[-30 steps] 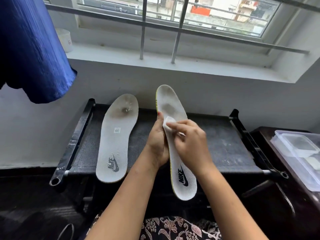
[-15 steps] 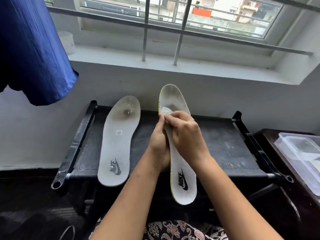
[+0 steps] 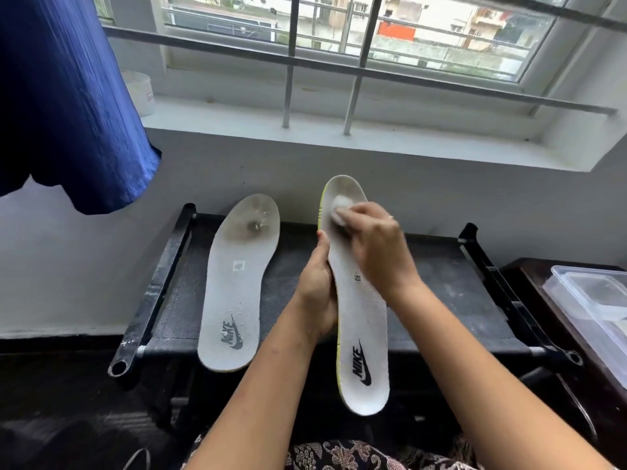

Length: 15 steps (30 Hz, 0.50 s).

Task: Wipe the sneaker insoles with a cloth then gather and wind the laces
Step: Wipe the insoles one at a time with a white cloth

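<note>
My left hand grips the left edge of a white insole with a yellow-green rim, holding it tilted above the rack, heel end toward me. My right hand presses a small white cloth against the insole's grubby toe end. A second white insole lies flat on the black rack to the left, with a dark dirty patch near its toe. No laces are clearly in view.
The rack's black side bars frame the work area. A clear plastic container sits on a dark stand at the right. Blue fabric hangs at the upper left; a white tub stands on the window sill.
My right hand has slid the cloth up the held insole from its middle to the toe end. The left hand keeps its grip on the edge; the other insole has not moved.
</note>
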Available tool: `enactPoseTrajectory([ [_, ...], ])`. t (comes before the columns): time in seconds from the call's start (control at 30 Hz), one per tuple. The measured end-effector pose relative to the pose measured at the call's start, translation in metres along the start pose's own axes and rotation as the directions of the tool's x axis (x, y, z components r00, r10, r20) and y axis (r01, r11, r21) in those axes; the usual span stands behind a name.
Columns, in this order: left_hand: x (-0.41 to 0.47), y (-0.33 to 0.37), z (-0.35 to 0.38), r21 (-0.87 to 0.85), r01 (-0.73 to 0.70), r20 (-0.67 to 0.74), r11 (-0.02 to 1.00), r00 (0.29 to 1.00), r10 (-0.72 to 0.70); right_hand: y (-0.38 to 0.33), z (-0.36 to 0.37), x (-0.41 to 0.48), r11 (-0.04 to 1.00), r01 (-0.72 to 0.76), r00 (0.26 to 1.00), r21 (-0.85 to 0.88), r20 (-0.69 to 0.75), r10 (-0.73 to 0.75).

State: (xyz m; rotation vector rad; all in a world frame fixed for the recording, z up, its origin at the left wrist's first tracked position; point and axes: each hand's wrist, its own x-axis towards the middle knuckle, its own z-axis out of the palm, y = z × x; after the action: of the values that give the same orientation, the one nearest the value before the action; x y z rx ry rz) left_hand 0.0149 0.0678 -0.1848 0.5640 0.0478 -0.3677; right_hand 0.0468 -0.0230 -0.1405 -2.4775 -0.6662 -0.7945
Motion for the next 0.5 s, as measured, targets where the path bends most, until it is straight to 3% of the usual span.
enactPoseTrajectory([
  [0.07,-0.002,0.001,-0.002,0.076,0.059,0.026,0.995,0.998,-0.062,0.020,-0.006,0.013,0.983,-0.172,0.985,-0.056,-0.004,0.172],
  [0.13,-0.002,0.001,-0.003,0.097,0.094,0.031,0.991,0.995,-0.098,0.029,-0.012,0.021,0.969,-0.238,0.971,-0.063,-0.043,0.235],
  [0.3,-0.003,0.005,-0.001,0.065,0.045,0.023,0.997,0.999,-0.047,-0.004,-0.006,0.018,0.998,0.049,0.992,0.027,-0.114,-0.046],
  [0.4,-0.003,0.002,0.002,0.054,0.025,0.029,0.998,0.999,-0.026,-0.008,0.001,0.020,0.993,0.095,0.993,0.073,-0.079,-0.089],
  [0.5,-0.003,0.002,0.001,0.098,0.073,0.037,0.992,0.996,-0.077,0.008,0.003,0.027,0.997,0.074,0.997,-0.016,-0.026,-0.074],
])
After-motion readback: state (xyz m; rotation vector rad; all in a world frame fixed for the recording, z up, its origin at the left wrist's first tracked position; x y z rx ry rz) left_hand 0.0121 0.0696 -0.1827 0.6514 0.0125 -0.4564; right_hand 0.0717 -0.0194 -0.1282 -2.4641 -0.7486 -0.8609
